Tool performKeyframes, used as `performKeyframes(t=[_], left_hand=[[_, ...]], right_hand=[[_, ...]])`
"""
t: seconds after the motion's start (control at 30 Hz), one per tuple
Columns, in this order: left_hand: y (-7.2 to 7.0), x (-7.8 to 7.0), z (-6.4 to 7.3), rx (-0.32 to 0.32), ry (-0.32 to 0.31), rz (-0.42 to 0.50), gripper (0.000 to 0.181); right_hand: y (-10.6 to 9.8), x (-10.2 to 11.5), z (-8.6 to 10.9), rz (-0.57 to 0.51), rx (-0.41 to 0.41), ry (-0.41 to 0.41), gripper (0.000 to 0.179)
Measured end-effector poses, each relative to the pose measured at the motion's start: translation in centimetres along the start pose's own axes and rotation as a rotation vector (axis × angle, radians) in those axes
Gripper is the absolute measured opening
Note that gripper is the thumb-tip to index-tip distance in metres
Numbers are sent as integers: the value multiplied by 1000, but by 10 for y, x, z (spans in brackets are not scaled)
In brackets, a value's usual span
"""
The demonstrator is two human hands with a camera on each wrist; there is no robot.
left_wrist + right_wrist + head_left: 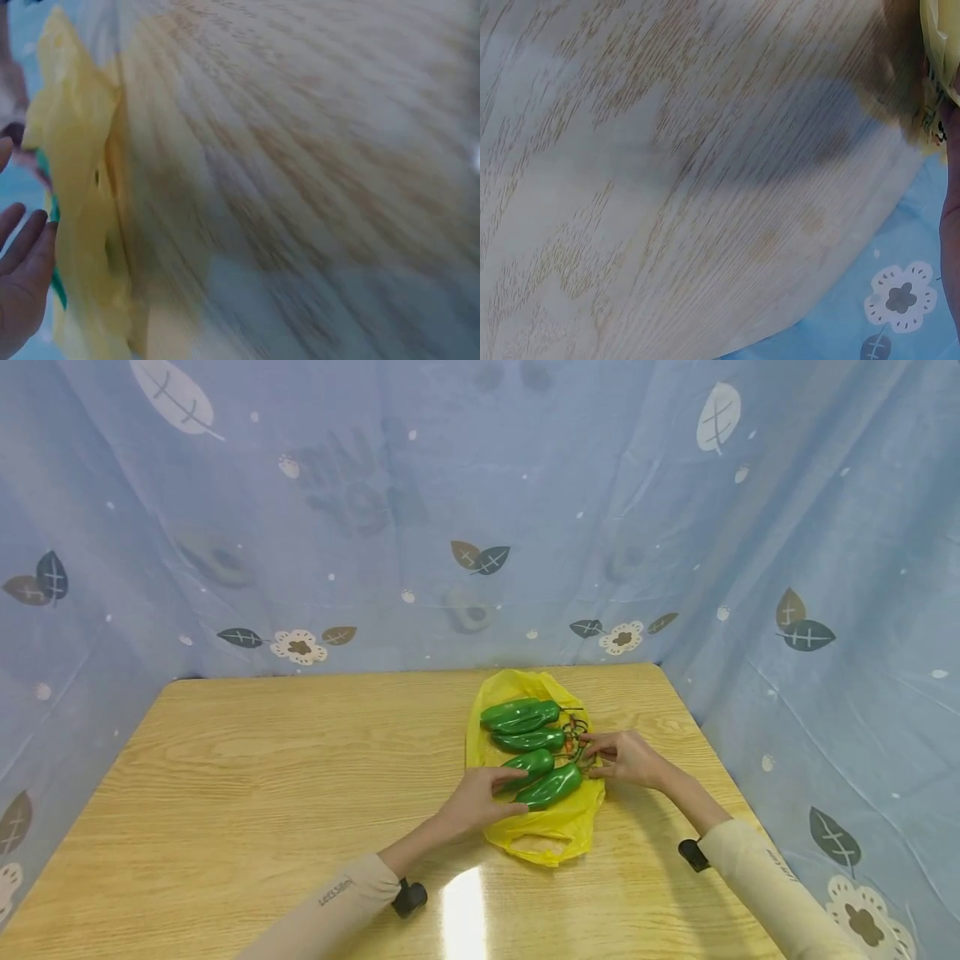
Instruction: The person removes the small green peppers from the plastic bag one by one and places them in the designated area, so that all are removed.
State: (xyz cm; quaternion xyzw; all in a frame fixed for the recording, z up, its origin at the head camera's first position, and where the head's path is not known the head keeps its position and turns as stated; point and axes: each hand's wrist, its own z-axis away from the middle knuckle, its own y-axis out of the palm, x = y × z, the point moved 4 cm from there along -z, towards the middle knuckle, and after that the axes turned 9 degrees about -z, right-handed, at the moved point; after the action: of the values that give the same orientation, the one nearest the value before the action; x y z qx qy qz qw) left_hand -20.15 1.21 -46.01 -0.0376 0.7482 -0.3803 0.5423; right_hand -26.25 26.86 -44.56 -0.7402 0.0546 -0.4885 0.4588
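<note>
Several glossy green peppers (528, 740) lie side by side on a yellow plastic bag (551, 828), stems toward the right. My left hand (480, 797) is at the left ends of the two nearest peppers (551, 787), thumb and fingers apart. In the left wrist view, its relaxed fingers (34, 251) are beside the bag's edge. On the other side, my right hand (626, 758) has its fingertips among the stems and small reddish bits (572, 742), thumb and forefinger apart. The right wrist view shows only a strip of that hand, with its fingertips hidden.
The bag lies on a wooden table (300, 777), right of its middle. Blue patterned cloth (375, 527) hangs behind the table and along both sides. A black wrist camera (409, 898) sits at the left cuff, and another black camera (693, 855) at the right cuff.
</note>
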Motion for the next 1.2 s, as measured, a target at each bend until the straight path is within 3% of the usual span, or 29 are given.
performKeyframes(t=[0.1,0.17,0.27,0.43,0.83,1.2], left_hand=[[12,-5,-9,26,5,-70,45],[19,-9,-16,37,8,-163,45],[27,-14,-24,44,-27,-233,44],[33,-17,-34,33,-89,-225,45],[36,-3,-31,16,-77,-225,53],[27,1,-24,39,-55,-273,51]], right_hand=[[0,0,0,5,2,-1,26],[1,0,0,12,0,-7,26],[0,0,0,17,-4,-15,26],[2,-1,1,-7,-6,-9,27],[5,-4,0,-17,-8,-6,28],[6,-4,1,-31,-7,11,29]])
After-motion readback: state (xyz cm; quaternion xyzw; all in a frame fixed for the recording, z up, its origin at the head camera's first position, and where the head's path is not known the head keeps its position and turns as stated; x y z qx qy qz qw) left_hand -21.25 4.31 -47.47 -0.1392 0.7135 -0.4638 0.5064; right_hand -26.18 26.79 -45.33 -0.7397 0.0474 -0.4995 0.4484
